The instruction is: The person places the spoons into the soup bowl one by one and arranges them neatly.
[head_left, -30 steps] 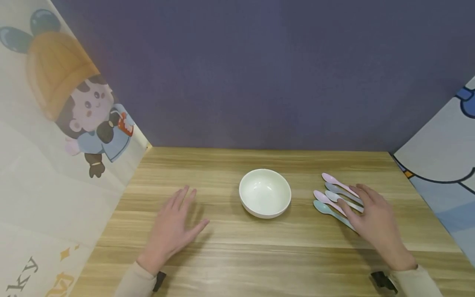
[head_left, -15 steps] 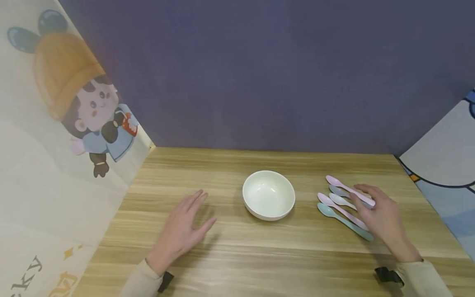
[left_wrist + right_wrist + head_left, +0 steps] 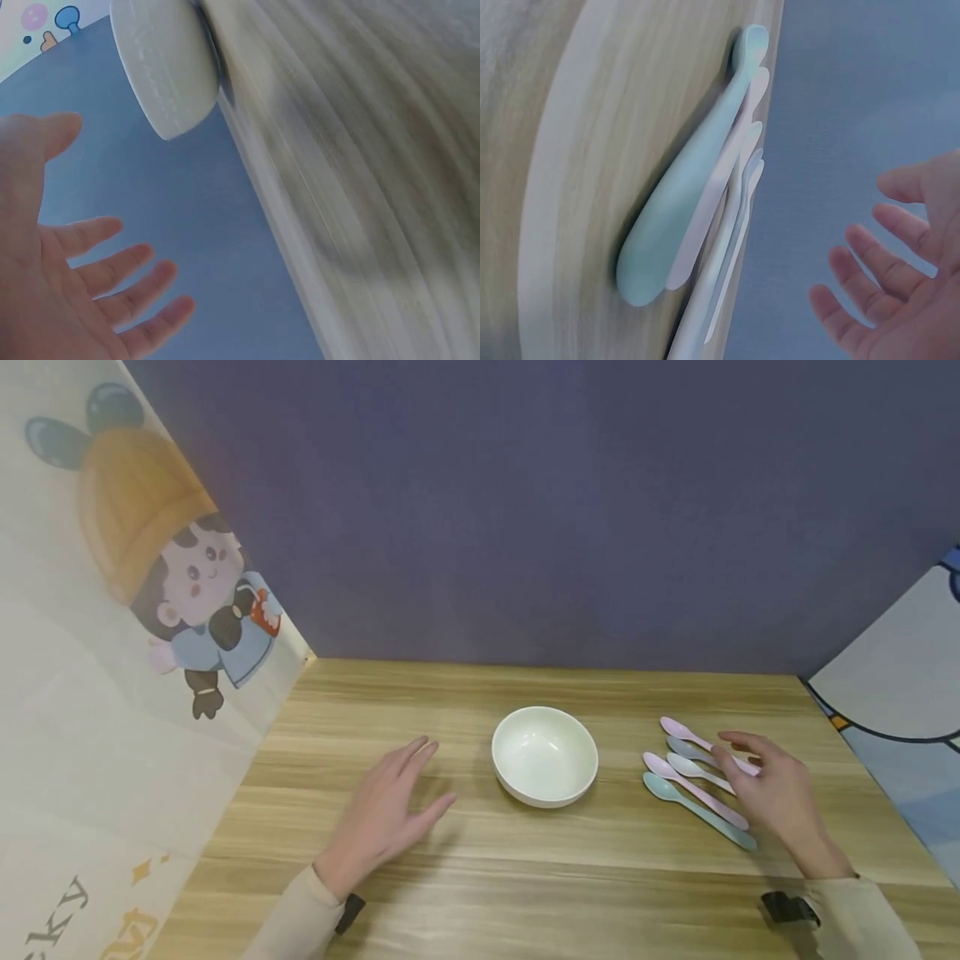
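Several spoons lie side by side on the right of the table: a pink one [image 3: 676, 727] farthest back, a grey one, a white one [image 3: 682, 766], another pink one [image 3: 701, 795] and a teal one [image 3: 705, 814] nearest. My right hand [image 3: 776, 793] is over their handle ends, fingers slightly bent, holding nothing; the right wrist view shows the hand [image 3: 900, 277] apart from the teal spoon [image 3: 675, 195]. A white bowl [image 3: 544, 757] stands mid-table. To its left my left hand [image 3: 378, 814] hovers with fingers spread, also apart from the bowl [image 3: 169, 64] in the left wrist view.
The wooden table [image 3: 525, 893] meets a dark blue panel [image 3: 525, 510] at the back. A light wall covering with a cartoon figure [image 3: 202, 577] stands at the left, and a patterned one [image 3: 892, 668] at the right.
My right hand has shifted slightly, and more of the spoon handles show than at first. My left hand has moved right, closer to the bowl. The head view has shifted a little.
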The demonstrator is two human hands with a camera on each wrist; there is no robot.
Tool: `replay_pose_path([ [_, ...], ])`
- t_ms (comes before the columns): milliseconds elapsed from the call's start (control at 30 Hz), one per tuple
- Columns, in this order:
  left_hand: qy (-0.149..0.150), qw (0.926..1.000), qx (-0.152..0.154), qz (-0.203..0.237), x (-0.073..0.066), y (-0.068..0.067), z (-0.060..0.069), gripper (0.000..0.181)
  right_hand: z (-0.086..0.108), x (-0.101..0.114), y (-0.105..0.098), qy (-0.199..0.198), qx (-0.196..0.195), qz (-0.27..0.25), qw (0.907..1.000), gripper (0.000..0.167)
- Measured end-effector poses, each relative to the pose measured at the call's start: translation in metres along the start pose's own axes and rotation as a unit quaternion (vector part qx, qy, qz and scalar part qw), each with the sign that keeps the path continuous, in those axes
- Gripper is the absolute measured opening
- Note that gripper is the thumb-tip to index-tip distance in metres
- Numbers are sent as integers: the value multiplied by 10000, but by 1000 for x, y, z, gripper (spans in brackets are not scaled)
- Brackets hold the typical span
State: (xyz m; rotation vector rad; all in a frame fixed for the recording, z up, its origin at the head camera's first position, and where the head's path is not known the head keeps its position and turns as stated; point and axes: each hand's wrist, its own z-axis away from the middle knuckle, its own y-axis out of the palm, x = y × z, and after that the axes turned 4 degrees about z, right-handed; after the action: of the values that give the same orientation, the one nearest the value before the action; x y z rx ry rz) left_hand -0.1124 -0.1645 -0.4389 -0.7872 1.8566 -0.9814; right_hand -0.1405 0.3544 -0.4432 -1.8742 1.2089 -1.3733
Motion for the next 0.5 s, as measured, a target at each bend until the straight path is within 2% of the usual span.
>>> replay_pose_path([
  [367, -25, 9994, 314, -117, -11, 9, -11, 80, -8, -8, -2, 10, 108, 18, 9999, 36],
  [500, -56, 9993, 350, -95, -14, 12, -14, 82, -10, -11, -2, -13, -29, -26, 10000, 34],
])
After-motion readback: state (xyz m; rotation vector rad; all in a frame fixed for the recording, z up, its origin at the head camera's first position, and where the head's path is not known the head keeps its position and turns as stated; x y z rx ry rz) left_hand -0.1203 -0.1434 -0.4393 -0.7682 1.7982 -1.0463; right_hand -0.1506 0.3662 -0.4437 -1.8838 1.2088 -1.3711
